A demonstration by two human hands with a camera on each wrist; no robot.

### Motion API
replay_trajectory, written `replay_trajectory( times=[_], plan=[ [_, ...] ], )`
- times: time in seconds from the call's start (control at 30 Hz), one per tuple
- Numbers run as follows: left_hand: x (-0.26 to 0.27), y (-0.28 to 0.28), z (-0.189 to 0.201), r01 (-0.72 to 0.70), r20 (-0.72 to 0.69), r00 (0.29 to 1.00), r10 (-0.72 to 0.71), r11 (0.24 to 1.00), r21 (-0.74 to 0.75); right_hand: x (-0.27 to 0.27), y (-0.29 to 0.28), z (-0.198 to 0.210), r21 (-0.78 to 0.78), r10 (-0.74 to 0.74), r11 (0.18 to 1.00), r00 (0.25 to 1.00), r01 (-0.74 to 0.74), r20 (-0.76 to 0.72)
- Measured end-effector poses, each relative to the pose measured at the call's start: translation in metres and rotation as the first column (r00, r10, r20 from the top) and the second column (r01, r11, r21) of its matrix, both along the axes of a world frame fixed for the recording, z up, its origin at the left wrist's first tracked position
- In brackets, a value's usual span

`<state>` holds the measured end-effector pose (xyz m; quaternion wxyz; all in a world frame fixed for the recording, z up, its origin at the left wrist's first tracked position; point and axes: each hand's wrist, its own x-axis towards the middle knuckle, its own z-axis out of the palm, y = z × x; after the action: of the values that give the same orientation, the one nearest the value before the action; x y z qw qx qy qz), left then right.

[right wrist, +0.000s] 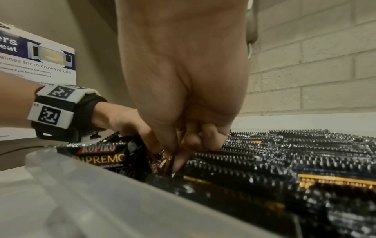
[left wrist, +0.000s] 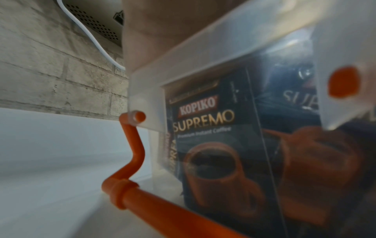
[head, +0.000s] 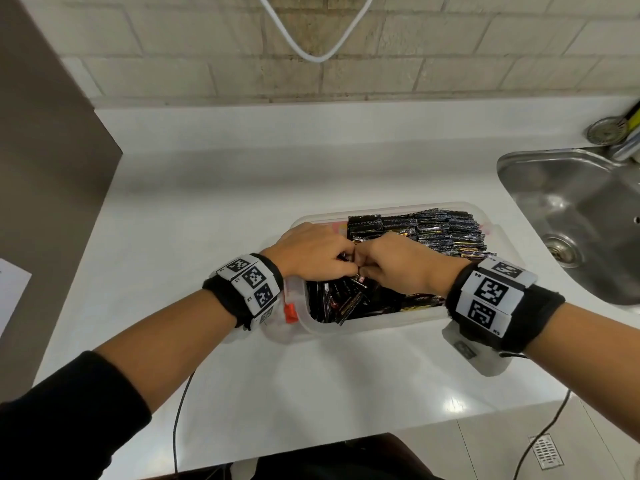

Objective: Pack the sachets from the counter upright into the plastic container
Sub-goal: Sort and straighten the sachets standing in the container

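A translucent plastic container (head: 374, 322) stands on the white counter (head: 207, 188). Black coffee sachets (head: 440, 230) fill its far and right part in upright rows (right wrist: 284, 153); looser sachets (head: 346, 303) lean at the near left. Both hands reach into the middle of the container and meet there. My left hand (head: 348, 266) has its fingers curled on leaning sachets (right wrist: 114, 154). My right hand (head: 363, 270) pinches one sachet (right wrist: 167, 162) between thumb and fingers, just above the rows. The left wrist view looks through the container wall (left wrist: 146, 90) at a Kopiko Supremo sachet (left wrist: 213, 136); the left fingers are hidden there.
A steel sink (head: 571, 220) lies to the right, with a strainer (head: 606, 129) behind it. The container's orange handle (left wrist: 134, 161) hangs down at its left end. A brick wall with a white cable (head: 311, 46) is behind, a grey panel (head: 41, 150) at left. A paper (head: 10, 292) lies far left.
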<state>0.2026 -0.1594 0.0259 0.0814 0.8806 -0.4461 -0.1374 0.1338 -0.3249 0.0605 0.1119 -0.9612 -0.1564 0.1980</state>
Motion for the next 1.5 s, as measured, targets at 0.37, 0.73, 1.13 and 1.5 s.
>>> replay_trajectory(
  times=[0.37, 0.73, 1.13, 1.5],
  plan=[
    [0.002, 0.001, -0.005, 0.013, 0.026, 1.0, -0.013, 1.0, -0.017, -0.001, -0.001, 0.013, -0.064, -0.018, 0.998, 0.997, 0.022, 0.07],
    [-0.001, 0.0, -0.001, 0.018, -0.023, 1.0, -0.019, 0.999, -0.034, 0.006, -0.015, 0.034, 0.068, -0.111, 0.992, 0.981, 0.101, 0.159],
    [0.001, -0.002, -0.006, -0.045, -0.012, 0.999, 0.045, 0.999, 0.02, 0.006, -0.025, 0.037, 0.121, -0.058, 0.991, 0.997, 0.051, 0.057],
    [-0.001, -0.002, -0.01, -0.057, 0.005, 0.998, 0.057, 0.998, -0.003, 0.01, -0.009, 0.023, 0.11, 0.027, 0.993, 0.998, -0.032, 0.049]
  ],
)
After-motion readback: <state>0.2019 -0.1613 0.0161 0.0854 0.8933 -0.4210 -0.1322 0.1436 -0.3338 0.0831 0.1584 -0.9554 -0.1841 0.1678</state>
